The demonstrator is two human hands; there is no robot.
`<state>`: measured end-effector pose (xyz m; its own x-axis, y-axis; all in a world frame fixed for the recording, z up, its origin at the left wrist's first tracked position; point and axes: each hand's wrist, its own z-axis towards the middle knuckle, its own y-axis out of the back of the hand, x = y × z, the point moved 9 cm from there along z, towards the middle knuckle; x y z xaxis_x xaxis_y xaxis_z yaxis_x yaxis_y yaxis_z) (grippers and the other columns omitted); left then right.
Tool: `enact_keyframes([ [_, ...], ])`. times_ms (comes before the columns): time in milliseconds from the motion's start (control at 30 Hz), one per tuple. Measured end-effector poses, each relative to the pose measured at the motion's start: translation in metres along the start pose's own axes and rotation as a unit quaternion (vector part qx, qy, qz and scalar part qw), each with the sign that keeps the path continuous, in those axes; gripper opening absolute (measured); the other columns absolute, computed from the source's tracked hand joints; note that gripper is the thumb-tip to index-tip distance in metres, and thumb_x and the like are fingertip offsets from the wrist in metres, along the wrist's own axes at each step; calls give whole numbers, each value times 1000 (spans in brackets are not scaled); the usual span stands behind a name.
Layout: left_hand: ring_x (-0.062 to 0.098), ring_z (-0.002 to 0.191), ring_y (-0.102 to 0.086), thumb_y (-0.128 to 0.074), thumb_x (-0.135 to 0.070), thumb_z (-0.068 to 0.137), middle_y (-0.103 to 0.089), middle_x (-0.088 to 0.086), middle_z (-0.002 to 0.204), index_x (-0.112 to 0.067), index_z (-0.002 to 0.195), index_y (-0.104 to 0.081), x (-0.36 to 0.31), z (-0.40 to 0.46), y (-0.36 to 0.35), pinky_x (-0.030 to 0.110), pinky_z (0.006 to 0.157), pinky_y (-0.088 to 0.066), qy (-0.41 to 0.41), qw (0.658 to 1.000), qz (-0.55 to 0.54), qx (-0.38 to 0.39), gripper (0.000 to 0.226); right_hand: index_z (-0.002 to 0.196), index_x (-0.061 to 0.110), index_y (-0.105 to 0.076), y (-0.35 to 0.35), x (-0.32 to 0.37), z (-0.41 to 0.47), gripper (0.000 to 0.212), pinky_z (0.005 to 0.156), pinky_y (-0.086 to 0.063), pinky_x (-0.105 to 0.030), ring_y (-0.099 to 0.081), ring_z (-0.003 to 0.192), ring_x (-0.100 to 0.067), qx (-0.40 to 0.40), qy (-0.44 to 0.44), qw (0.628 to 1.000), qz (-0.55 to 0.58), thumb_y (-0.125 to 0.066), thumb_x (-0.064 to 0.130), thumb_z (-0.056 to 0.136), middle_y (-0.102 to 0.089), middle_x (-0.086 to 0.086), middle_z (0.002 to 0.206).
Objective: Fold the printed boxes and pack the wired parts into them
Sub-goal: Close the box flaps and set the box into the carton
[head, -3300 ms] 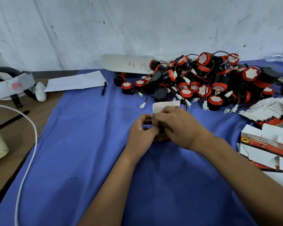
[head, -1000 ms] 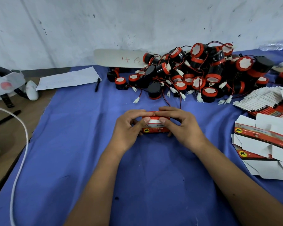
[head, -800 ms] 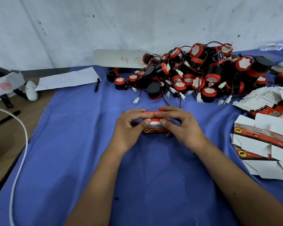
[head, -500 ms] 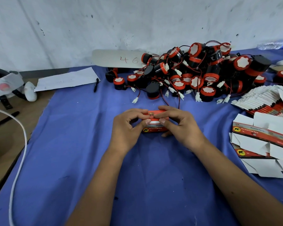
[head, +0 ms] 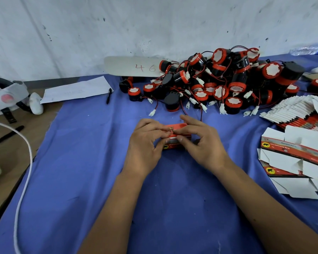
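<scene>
Since 3.3 s ago white flap gone — box (head: 174, 139) now closed, sitting on blue cloth (head: 81, 162). Left hand (head: 145, 145) and right hand (head: 200, 143) both pinch it — parts pile (head: 218, 85) behind.

red handwritten "46" on white board (head: 134, 66), box print too blurred

A blue cloth (head: 77, 162) covers most of the surface, leaving a strip of bare brown wood (head: 11, 149) at the left. On that strip rests a white headset with a black strap (head: 7, 99), and a white cable (head: 26, 162) curves across its edge. A sheet of paper (head: 75, 89) lies at the cloth's far left corner, a black pen (head: 109, 95) just beside it. A pale board marked "46" in red (head: 134, 66) leans at the foot of the scuffed white wall (head: 117, 24). A clear plastic bottle (head: 308, 49) lies at far right.
</scene>
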<state>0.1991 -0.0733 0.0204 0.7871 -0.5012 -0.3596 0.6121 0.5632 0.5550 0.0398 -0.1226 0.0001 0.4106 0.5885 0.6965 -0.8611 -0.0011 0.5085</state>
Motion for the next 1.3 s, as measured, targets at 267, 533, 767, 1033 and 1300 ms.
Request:
enact_keyframes([
  [267,7,126,-61,-91,-5,73,-66,-5,132,-29,105,-77,31,-13,-16,30,104,-52,197,963,-174,58,42,92,18,-80,6,7,0,11,95,-53,-44,-63,115,-19,-44,25,995,-86,-82,25,84,-71,2,123],
  [533,7,108,-71,-94,-7,71,-72,-6,121,-20,135,-59,45,-19,-34,38,99,-58,285,925,-222,118,74,108,15,-79,-15,28,6,21,114,-41,-43,-52,137,-26,50,94,988,-115,-72,7,90,-68,-2,133],
  [767,4,104,-72,-94,-5,71,-72,-10,118,-22,132,-58,45,-20,-35,34,97,-59,290,920,-231,124,72,114,16,-77,-21,26,4,26,113,-42,-52,-58,132,-22,80,68,989,-103,-63,4,97,-71,6,126],
  [1033,7,107,-72,-93,-5,72,-73,-4,120,-19,128,-59,46,-20,-36,32,98,-58,288,916,-248,127,66,125,14,-72,-21,26,-2,42,121,-31,-52,-49,140,-24,109,75,984,-123,-50,-6,96,-66,1,134],
  [1300,5,115,-67,-89,-6,78,-71,-7,121,-15,125,-65,38,-14,-29,23,97,-55,237,937,-234,100,53,126,15,-72,-23,36,-14,33,115,-39,-52,-50,139,-33,73,144,969,-187,-67,4,95,-64,-1,137],
])
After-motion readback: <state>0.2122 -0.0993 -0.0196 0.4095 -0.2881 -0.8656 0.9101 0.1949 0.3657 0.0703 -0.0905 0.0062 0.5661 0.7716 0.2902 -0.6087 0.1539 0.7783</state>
